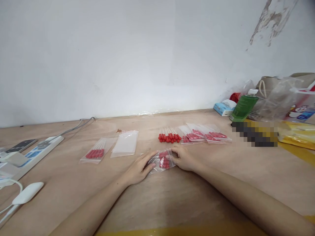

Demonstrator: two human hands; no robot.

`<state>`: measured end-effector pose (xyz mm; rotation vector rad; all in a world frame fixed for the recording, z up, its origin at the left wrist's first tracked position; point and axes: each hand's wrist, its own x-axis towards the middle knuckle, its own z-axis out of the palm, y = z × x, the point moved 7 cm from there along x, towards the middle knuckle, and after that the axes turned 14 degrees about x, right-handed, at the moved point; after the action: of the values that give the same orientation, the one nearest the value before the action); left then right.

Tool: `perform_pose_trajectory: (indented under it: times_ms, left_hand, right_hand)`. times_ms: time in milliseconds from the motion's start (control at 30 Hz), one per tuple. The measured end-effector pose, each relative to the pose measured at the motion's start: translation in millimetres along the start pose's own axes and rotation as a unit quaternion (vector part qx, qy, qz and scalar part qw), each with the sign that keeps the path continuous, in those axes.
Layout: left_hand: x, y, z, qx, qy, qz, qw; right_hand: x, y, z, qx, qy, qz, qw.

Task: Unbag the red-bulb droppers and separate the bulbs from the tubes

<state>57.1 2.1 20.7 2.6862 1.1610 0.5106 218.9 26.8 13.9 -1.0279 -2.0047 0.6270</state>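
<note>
Between my two hands is a clear plastic bag with several red-tipped white sticks inside, their red ends toward the right. My left hand grips the bag's left side, fingers on top and thumb at the near edge. On its right side my right hand pinches the plastic. Just beyond lie loose red-tipped sticks, red ends toward me. Several filled bags overlap to the right of them. Flat clear bags form a stack at left, beside another filled bag.
A power strip, a phone and a white cable piece occupy the left side. At the right stand a tissue pack, a green bottle and plastic bags. A white wall rises behind the table.
</note>
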Motion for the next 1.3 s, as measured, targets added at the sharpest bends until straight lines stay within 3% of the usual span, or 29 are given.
perform_pose_trajectory:
  times_ms: [133, 267, 433, 533, 700, 800, 900, 1033, 1167, 1300]
  left_hand:
    - [0, 2, -1.6, -0.006, 0.013, -0.002, 1.000]
    - [0, 3, -3.2, -0.012, 0.017, -0.006, 1.000]
    - [0, 0, -2.8, -0.002, 0.012, -0.014, 1.000]
    - [-1, 0, -2.9, 0.008, 0.016, -0.010, 1.000]
    - [-1, 0, -3.4, 0.021, 0.031, 0.004, 0.999]
    - [-1, -2, -1.5, 0.028, 0.026, 0.004, 0.999]
    - [-1, -2, -0.3, 0.029, 0.023, 0.004, 0.999]
    - [-1, -3, 1.0, 0.030, 0.012, -0.003, 0.999]
    - [-1, -2, 0.7, 0.027, 0.012, -0.001, 1.000]
    - [0, 0, 0.3, 0.023, 0.010, 0.002, 1.000]
  right_hand:
    - [-1, 1, 3, 0.113, 0.006, 0.016, 0.993]
    - [1, 1, 9, 0.294, -0.004, 0.038, 0.955]
    - [2, 16, -10, 0.382, 0.028, 0.121, 0.916]
    - [2, 33, -28, 0.432, 0.022, 0.182, 0.883]
    - [6, 51, -83, 0.427, 0.055, 0.220, 0.875]
    - [13, 47, -118, 0.411, 0.127, 0.183, 0.884]
    - [27, 32, -134, 0.336, 0.174, 0.098, 0.920]
    - [42, 16, -118, 0.146, 0.211, -0.026, 0.966]
    - [49, 13, -72, -0.047, 0.138, -0.117, 0.982]
    - [46, 16, -43, -0.146, 0.063, -0.147, 0.976]
